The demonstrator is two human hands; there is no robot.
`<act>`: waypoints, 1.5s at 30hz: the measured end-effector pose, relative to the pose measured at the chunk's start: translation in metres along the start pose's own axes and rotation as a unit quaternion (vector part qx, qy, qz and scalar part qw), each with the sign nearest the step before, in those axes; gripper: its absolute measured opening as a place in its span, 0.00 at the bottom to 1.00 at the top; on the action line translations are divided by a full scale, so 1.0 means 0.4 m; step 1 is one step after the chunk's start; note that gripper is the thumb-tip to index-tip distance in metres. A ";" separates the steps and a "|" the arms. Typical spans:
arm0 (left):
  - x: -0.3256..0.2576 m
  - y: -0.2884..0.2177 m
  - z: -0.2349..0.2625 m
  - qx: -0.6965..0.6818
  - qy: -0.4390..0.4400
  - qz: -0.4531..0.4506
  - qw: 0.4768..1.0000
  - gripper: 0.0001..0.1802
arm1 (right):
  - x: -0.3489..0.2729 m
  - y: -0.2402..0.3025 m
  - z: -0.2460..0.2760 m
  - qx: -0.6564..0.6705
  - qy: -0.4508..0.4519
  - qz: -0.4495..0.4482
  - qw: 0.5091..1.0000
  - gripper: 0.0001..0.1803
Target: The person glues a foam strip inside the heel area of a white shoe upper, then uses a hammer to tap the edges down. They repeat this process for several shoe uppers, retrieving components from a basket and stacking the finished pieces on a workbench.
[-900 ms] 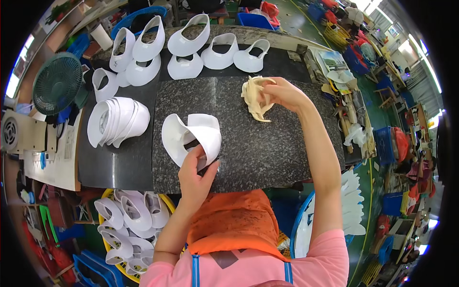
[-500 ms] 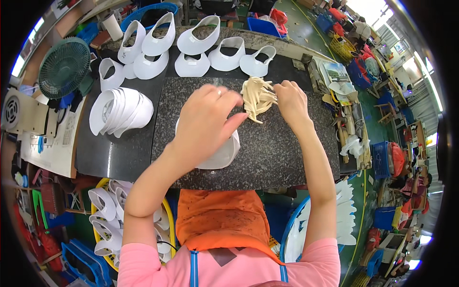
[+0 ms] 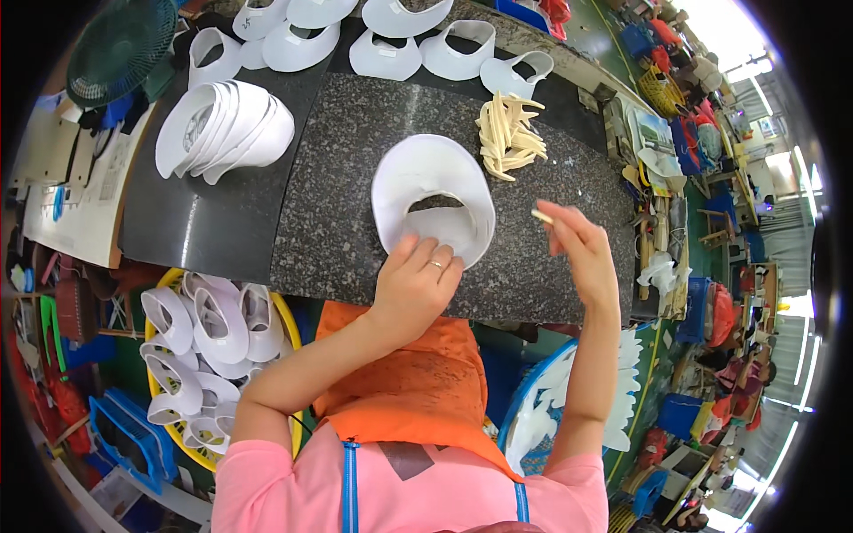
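Note:
A white visor-shaped piece (image 3: 431, 167) with an oval opening lies on the dark speckled stone slab (image 3: 333, 178) in front of me. My left hand (image 3: 416, 282) is closed on its near rim, with the fingers over the edge and the thumb partly hidden. To the right and slightly above the slab, my right hand (image 3: 577, 244) pinches a short cream strip (image 3: 542, 216) between thumb and fingertips. Beyond it sits a loose pile of similar cream strips (image 3: 511, 138).
Nested white pieces (image 3: 227, 131) stand at left; several single ones (image 3: 386, 55) line the back. Below left, a yellow basket (image 3: 289, 320) holds more. A blue-rimmed basket (image 3: 511, 422) with white sheet pieces stands below right. A green fan (image 3: 120, 49) is far left.
My right hand has drawn back from the pile toward me with a cream strip. My left hand has come down onto the white piece's near rim, uncovering the piece. The view has shifted.

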State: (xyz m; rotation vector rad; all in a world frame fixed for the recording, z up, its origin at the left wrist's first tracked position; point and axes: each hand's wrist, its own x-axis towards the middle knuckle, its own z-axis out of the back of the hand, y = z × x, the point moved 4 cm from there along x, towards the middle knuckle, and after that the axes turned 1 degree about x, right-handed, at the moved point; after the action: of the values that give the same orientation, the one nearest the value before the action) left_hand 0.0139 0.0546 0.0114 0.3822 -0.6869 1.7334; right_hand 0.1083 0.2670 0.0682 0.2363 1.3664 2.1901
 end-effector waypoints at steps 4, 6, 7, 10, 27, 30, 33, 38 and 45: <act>-0.006 -0.041 0.006 0.062 0.081 -0.033 0.994 0.16 | -0.107 0.081 -0.066 0.170 -0.001 -0.008 0.985 0.15; -0.014 -0.050 0.014 0.061 0.121 -0.020 0.991 0.17 | -0.120 0.125 -0.154 -0.012 0.138 0.071 0.988 0.13; -0.019 -0.055 0.013 0.058 0.126 -0.026 0.990 0.17 | -0.104 0.121 -0.193 -0.082 0.111 0.147 0.979 0.10; -0.031 -0.039 0.022 0.028 0.123 -0.006 0.992 0.19 | -0.050 0.100 -0.242 -0.161 0.041 0.199 0.966 0.07; -0.044 -0.008 0.045 0.083 0.081 -0.109 0.987 0.20 | 0.002 0.106 -0.293 -0.302 0.054 0.226 0.925 0.09; -0.049 -0.009 0.044 0.085 0.079 -0.110 0.987 0.20 | 0.012 0.105 -0.301 -0.312 0.085 0.207 0.923 0.06; -0.050 -0.010 0.043 0.090 0.080 -0.113 0.986 0.20 | 0.019 0.100 -0.312 -0.300 0.101 0.206 0.926 0.04; -0.047 -0.015 0.040 0.098 0.089 -0.121 0.984 0.20 | 0.020 0.091 -0.319 -0.338 0.074 0.188 0.919 0.03; -0.019 -0.027 0.035 0.137 0.140 -0.111 0.974 0.18 | 0.022 0.101 -0.305 -0.360 0.107 0.173 0.911 0.05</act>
State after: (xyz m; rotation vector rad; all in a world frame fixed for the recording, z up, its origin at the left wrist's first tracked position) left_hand 0.0249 0.0418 0.0205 0.3781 -0.1917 1.6274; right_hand 0.0357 0.1631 0.0451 -0.0499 0.5471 2.9226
